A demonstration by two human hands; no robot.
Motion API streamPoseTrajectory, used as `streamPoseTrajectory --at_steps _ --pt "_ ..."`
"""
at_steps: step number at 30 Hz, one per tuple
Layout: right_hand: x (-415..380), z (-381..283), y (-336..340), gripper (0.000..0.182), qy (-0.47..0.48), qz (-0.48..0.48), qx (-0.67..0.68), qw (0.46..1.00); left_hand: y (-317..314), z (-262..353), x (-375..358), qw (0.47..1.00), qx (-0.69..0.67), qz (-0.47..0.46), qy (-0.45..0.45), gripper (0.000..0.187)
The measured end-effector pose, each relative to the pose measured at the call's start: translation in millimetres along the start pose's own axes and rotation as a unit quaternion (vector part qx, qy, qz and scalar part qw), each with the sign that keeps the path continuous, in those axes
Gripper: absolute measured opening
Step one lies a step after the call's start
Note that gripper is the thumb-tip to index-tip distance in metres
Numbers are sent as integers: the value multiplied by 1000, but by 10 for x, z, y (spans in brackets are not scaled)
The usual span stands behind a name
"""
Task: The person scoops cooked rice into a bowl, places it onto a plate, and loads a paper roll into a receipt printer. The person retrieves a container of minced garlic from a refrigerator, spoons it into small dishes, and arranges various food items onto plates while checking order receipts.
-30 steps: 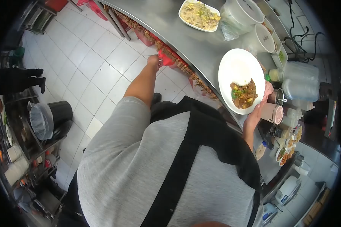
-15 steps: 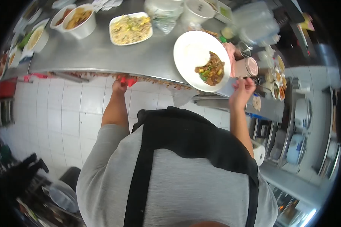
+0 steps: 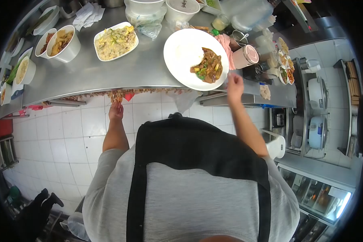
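A white oval plate (image 3: 180, 50) stands at the counter's front edge, with white rice on one side and brown stir-fried meat (image 3: 209, 65) with green pieces on the other. Just right of its rim is my right hand (image 3: 234, 86), its fingers curled in; it is slightly blurred, and what it holds, if anything, is hidden. My left hand (image 3: 116, 111) reaches below the counter edge, fingers pinched together at a row of small brown clip-like pieces (image 3: 116, 97). Whether one is between the fingertips is too small to tell. A red piece (image 3: 128, 96) hangs beside them.
On the steel counter (image 3: 88, 74) are a dish of fried rice (image 3: 117, 42), white food tubs (image 3: 70, 52), bagged containers (image 3: 145, 18) and papers (image 3: 88, 17). A pink-lidded jar (image 3: 246, 56) and a pink cloth (image 3: 225, 46) stand right of the plate.
The view has shifted, so the counter things sit further left. My left hand has left the red piece for the brown pieces beside it. My right hand has curled more, nearer the plate rim.
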State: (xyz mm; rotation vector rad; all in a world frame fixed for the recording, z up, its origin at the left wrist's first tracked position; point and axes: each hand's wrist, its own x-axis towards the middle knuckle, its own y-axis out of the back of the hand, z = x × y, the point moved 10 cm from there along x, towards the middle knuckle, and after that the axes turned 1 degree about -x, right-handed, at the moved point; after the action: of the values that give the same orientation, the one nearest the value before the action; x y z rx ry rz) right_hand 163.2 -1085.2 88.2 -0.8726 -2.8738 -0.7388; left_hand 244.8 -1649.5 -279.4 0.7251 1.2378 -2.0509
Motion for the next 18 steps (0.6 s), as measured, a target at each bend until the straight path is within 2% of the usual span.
streamPoseTrajectory --at_steps 2,3,4,5,6,7,8,9,11,12,14,15,16,17,18 --pt "314 -45 -83 33 42 -22 -46 998 -65 4 -60 999 -23 -44 -11 16" --pt "351 -197 -118 29 57 -23 -143 988 -73 39 -104 997 -40 -60 -23 15" --pt "371 -402 -172 28 142 -24 -263 954 -13 41 -119 999 -33 -31 -28 14" --pt "459 -286 -189 30 158 -15 -247 956 62 50 -136 999 -28 3 -34 13" --pt "550 -146 -162 32 130 -7 -269 954 24 67 -206 999 -32 -14 -27 13" --pt "622 167 -93 28 50 -22 -94 994 -61 75 -300 999 -33 -35 -17 14" --pt "491 224 13 20 -81 -2 39 996 -66 89 -368 998 -46 -37 -28 16" --pt "430 226 108 16 -75 -33 126 989 -94 109 -425 997 -56 -43 -37 18" --pt "306 289 432 16 -11 -34 29 999 -11 118 -439 998 -36 -17 -46 23" --pt "113 279 499 36 5 -96 -67 993 36 127 -465 998 -28 13 -49 23" --pt "-245 307 535 47 68 -166 -154 972 53 193 -568 996 2 67 -58 21" --pt "-567 174 412 46 -21 -211 -115 970 69 229 -604 994 17 91 -61 21" --pt "-733 424 263 44 -63 -281 -45 956 103 268 -605 994 26 84 -61 20" --pt "-1007 495 80 39 -196 -326 -14 925 205 318 -649 990 22 113 -86 20" --pt "-1337 70 -184 36 -298 -364 94 877 302 358 -692 984 19 138 -110 20"
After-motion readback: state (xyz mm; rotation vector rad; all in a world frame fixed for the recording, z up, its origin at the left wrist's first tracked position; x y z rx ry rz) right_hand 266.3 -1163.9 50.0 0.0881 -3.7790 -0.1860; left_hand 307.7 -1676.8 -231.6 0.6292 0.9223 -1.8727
